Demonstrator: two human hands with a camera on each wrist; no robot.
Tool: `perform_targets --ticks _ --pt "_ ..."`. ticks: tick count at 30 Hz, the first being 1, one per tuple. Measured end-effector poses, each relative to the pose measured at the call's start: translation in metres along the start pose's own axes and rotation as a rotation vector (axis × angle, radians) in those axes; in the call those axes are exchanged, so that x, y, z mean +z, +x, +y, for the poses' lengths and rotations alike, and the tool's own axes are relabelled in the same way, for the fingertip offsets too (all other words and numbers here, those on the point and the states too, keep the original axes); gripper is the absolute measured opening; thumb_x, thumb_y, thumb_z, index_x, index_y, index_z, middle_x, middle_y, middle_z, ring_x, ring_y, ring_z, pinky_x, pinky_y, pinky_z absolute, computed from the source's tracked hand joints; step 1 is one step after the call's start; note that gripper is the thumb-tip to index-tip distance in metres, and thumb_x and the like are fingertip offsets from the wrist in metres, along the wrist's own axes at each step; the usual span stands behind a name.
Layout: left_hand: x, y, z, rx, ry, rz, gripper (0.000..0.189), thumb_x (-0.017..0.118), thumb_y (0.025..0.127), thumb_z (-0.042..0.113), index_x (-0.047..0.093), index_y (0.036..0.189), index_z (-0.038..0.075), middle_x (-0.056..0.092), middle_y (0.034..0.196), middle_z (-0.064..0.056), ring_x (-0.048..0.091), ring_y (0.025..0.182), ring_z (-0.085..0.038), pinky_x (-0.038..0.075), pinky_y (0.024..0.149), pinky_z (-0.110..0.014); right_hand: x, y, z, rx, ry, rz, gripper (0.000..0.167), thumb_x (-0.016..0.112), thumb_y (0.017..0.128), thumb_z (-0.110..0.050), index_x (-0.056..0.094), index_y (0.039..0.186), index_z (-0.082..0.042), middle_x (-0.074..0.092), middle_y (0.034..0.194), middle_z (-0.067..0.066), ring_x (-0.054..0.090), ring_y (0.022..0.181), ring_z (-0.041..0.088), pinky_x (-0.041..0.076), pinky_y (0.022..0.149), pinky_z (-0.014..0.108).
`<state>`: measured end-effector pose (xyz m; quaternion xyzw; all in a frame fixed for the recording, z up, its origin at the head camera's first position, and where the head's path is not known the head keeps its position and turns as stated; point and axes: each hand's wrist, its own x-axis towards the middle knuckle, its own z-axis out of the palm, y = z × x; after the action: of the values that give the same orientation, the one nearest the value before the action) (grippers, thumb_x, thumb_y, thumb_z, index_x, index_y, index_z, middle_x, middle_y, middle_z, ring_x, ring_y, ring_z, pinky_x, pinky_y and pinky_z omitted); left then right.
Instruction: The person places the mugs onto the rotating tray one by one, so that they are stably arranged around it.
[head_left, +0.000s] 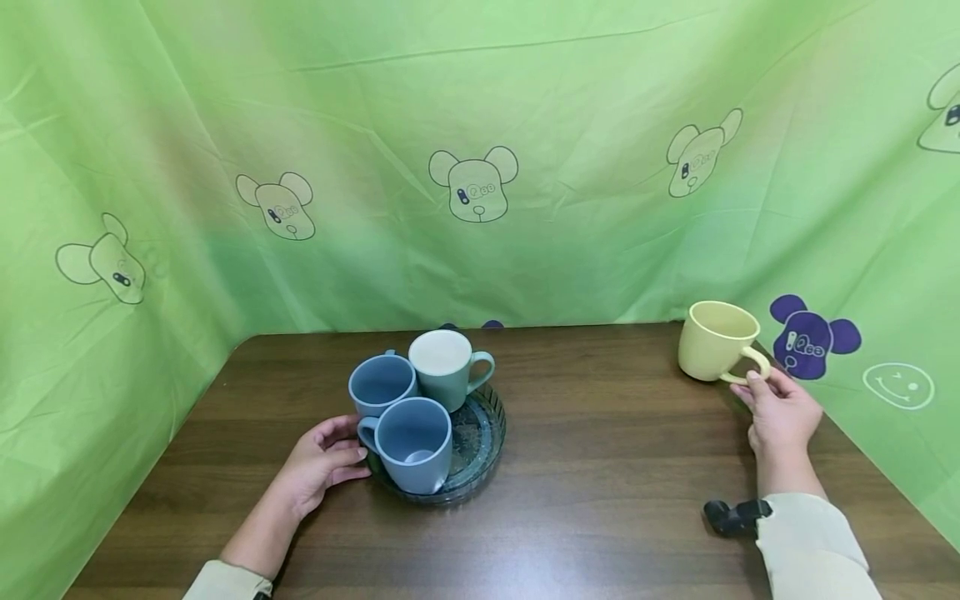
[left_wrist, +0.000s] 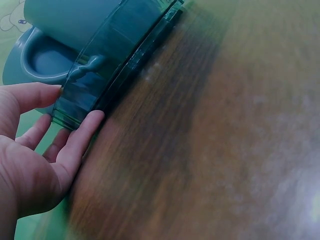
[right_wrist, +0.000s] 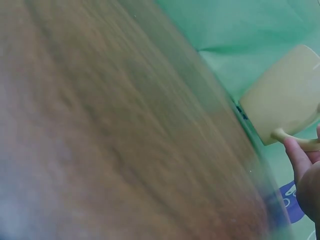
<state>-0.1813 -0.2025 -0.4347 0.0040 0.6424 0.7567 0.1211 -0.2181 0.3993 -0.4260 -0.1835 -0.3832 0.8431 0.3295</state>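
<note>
At the right back corner of the table, my right hand (head_left: 783, 414) pinches the handle of a yellow mug (head_left: 712, 346). That mug (right_wrist: 285, 97) leans slightly, and I cannot tell whether its base touches the table. My left hand (head_left: 322, 462) holds the left edge of a round, ribbed blue-green glass tray (head_left: 477, 454), its fingers against rim and side in the left wrist view. On the tray stand a light-blue mug (head_left: 416, 446) in front, a darker blue mug (head_left: 367, 392) behind it, and a green mug (head_left: 450, 383) with a whitish inside.
The brown wooden table (head_left: 585, 450) extends between the tray and the yellow mug. A green curtain (head_left: 525, 250) with bear drawings closes off the back and both sides. A black wrist device (head_left: 735, 517) sits at the right sleeve.
</note>
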Motion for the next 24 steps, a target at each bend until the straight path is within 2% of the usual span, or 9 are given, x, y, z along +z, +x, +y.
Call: perform_targets --ticks 6,14,24 --pt "0.0 -0.001 0.0 0.01 -0.003 -0.005 0.053 0.065 0.083 -0.011 0.045 0.132 -0.006 0.056 0.11 -0.012 0.061 0.093 -0.02 0.058 0.078 -0.045 0.002 -0.003 0.0 0.003 0.012 -0.019 0.022 0.065 0.081 0.02 0.073 0.093 0.004 0.064 0.077 0.01 0.067 0.056 0.019 0.058 0.056 0.029" --pt "0.0 0.001 -0.002 0.007 -0.006 0.004 0.055 0.066 0.082 -0.012 0.044 0.132 -0.006 0.056 0.11 -0.013 0.061 0.093 -0.02 0.058 0.078 -0.046 0.006 -0.009 0.0 0.01 -0.011 -0.026 0.022 0.064 0.082 0.019 0.074 0.094 0.003 0.062 0.079 0.009 0.067 0.059 0.018 0.058 0.056 0.028" --pt "0.0 0.001 -0.002 0.005 -0.005 0.005 0.055 0.065 0.083 -0.012 0.043 0.134 -0.008 0.055 0.11 -0.014 0.061 0.093 -0.021 0.057 0.079 -0.047 0.009 -0.017 -0.004 0.016 0.018 -0.049 0.023 0.068 0.08 0.018 0.073 0.098 0.005 0.061 0.079 0.011 0.068 0.06 0.02 0.058 0.058 0.03"
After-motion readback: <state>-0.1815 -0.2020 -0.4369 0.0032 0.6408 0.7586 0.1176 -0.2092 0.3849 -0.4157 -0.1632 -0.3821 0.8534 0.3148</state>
